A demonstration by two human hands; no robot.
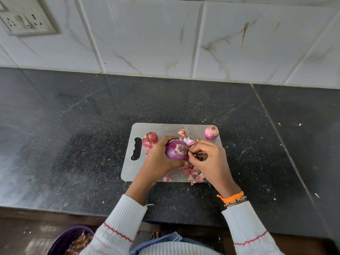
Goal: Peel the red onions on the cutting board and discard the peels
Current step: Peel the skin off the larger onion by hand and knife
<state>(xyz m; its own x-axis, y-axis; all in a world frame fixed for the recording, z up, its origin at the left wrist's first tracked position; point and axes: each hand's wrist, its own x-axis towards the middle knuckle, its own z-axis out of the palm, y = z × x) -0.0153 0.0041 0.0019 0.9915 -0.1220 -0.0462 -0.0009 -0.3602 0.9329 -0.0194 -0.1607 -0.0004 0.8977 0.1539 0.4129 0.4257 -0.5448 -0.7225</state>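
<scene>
Left hand (158,159) grips a red onion (176,150) over the cutting board (147,129) while right hand (211,161) seemingly pinches its peel.

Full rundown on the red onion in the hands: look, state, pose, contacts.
The glossy purple-red round onion is held just above the grey metal-looking cutting board. Its smooth skin looks mostly peeled. A pale, brownish cut end faces up and right. The left hand cups it from the left and below, fingers curled over the top. The right hand pinches at the skin beside that end. Its underside is hidden.
</scene>
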